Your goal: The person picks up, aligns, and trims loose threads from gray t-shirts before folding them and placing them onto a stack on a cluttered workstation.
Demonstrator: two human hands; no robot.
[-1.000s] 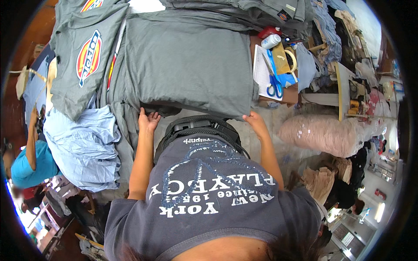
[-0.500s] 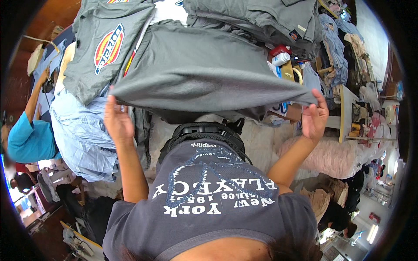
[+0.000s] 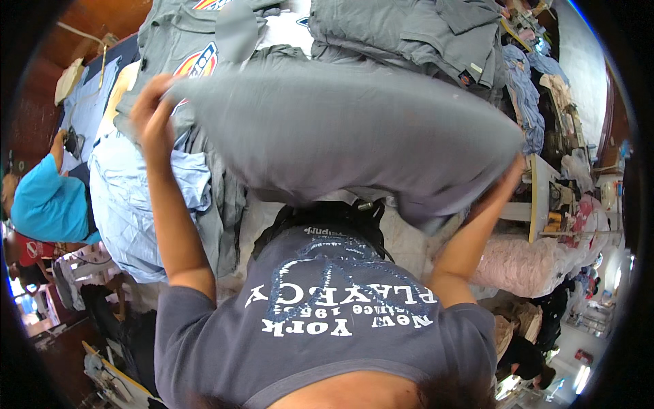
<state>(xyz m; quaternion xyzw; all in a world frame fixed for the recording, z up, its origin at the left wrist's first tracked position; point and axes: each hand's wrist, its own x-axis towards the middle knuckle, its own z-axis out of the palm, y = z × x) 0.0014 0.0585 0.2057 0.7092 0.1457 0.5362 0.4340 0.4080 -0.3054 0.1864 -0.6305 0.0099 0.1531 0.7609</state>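
Gray cloth (image 3: 354, 129), mid-frame, its long axis sloping from upper left to centre right. Left hand (image 3: 153, 112) pinches the upper-left end; right hand (image 3: 508, 180), well apart, meets the right edge, its grip hidden.

The plain grey cloth (image 3: 354, 129) is hanging in mid-air, spreading broadly crosswise; its surface is blurring, and its lower edge is drooping unevenly, sagging lowest toward the right.

Pale floor (image 3: 409, 254) shows beyond my waist; a yellow-edged table (image 3: 120, 370) stands at lower left, a pale tabletop (image 3: 543, 183) to my right; a lit tube lamp (image 3: 581, 379) glows at lower right.
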